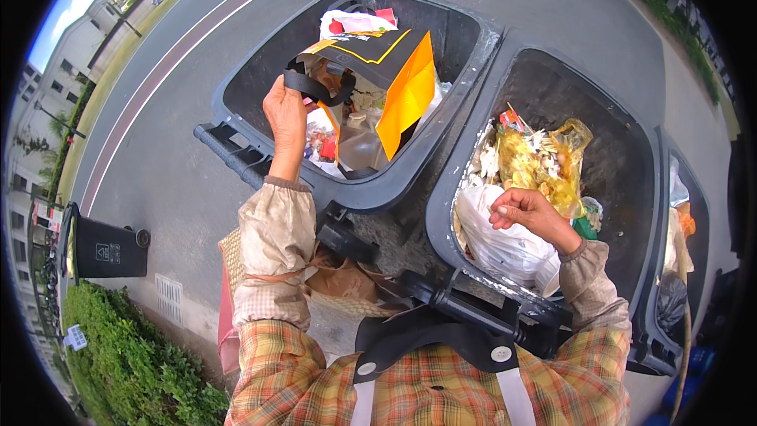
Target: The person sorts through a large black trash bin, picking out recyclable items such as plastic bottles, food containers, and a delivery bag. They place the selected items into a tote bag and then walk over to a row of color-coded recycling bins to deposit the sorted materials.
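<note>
My left hand grips the black strap handle of a black and orange carrier bag. The bag gapes towards me inside the left wheeled bin, with food waste and a clear plastic container in its mouth. Over the right wheeled bin, my right hand hovers with curled fingers and thumb drawn together; nothing shows between them. Just below it lies a knotted white plastic bag. A yellow translucent bag of food scraps and sticks rests behind that hand.
A third bin with rubbish and a long wooden stick stands at the right. Between me and the left bin sits a woven bag holding brown paper or cardboard. Another dark bin and a hedge are at the left.
</note>
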`<state>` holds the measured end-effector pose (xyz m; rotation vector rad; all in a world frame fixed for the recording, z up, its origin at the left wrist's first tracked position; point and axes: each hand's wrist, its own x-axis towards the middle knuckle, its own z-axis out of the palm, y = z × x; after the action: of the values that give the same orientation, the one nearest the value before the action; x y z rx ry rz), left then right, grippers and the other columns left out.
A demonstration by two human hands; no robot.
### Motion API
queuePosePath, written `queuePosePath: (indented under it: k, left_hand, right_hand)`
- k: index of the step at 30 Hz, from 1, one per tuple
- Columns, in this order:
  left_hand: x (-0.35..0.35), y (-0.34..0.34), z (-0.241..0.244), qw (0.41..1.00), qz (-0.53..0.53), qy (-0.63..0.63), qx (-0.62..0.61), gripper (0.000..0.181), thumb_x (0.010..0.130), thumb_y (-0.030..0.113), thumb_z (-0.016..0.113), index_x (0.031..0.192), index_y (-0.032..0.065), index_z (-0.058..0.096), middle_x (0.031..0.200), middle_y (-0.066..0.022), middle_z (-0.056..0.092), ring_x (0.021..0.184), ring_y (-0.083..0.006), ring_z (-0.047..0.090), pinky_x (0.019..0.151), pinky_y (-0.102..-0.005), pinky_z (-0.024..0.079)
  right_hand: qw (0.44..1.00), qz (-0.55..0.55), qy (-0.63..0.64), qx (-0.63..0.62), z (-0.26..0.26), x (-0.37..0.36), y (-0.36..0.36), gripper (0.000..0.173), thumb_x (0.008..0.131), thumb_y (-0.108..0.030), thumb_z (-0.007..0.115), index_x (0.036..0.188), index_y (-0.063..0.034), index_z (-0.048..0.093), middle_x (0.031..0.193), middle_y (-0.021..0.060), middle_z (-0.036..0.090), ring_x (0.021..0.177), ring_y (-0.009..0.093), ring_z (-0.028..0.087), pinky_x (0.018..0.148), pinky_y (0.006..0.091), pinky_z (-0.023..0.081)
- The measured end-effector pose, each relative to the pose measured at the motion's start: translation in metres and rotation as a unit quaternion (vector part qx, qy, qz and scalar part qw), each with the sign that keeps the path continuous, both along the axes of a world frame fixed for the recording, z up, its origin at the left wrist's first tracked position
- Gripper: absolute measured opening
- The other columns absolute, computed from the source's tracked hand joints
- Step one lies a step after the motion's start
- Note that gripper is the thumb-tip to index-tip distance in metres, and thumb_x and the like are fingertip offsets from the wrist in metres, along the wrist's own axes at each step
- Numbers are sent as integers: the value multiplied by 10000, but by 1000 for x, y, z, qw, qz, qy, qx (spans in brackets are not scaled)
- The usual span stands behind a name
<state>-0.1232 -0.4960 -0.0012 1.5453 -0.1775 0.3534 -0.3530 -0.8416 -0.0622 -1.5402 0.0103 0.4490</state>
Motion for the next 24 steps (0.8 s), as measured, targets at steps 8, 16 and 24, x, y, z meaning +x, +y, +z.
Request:
queuePosePath:
  k: [8,16,24]
  left_hand:
    - [-45,-40,93,987,-72,-142,-23,267,930,274,508,976,35,619,814,-17,635,701,-70,606,609,-211,523]
    - [-79,-80,156,969,-121,-204,-71,229,938,175,475,992,-3,606,836,-64,633,779,-148,644,688,-269,561]
    - [-110,-134,178,939,-274,-199,-64,245,953,177,438,1011,1,598,914,-115,652,846,-207,659,741,-290,561]
  right_hand:
    - [994,-18,-109,24,31,44,28,268,884,-203,585,1087,-39,527,993,70,609,867,136,613,735,246,500]
    - [857,-52,-511,-37,140,21,134,328,833,25,538,1158,31,497,1122,158,541,991,228,586,823,302,497]
    - [792,-217,-527,-218,173,-8,47,167,885,24,435,1038,28,503,890,131,591,790,226,622,680,288,495]
